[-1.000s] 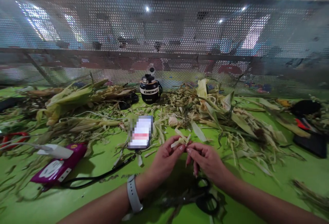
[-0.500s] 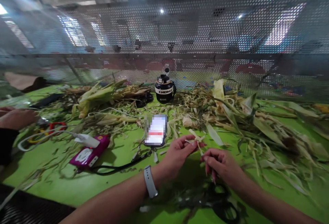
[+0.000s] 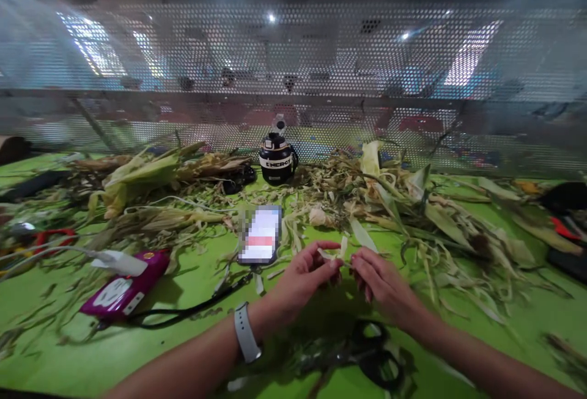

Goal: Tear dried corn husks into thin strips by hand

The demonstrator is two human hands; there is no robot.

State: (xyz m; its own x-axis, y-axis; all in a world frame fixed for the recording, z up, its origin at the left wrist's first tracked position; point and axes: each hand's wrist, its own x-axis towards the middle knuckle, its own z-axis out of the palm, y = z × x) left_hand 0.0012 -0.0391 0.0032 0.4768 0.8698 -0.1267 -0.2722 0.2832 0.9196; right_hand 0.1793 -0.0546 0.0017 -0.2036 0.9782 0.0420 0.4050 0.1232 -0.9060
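My left hand, with a grey watch strap on its wrist, pinches a small folded or knotted strip of pale corn husk between thumb and fingers. Close against it, my right hand has its fingertips closed at the other side of the same strip. The fingers partly cover the strip, so its exact shape cannot be made out. Below both hands, black-handled scissors lie on the green table, their blades blurred and dim.
Heaps of dry husks spread at the right, with more husks at the left. A black jug stands at the back before a perforated metal screen. A phone and a purple power strip with cables lie left.
The view has turned right, and a co-worker's hand at the left edge has gone out of sight. My right hand has risen from below the strip to beside my left fingertips.
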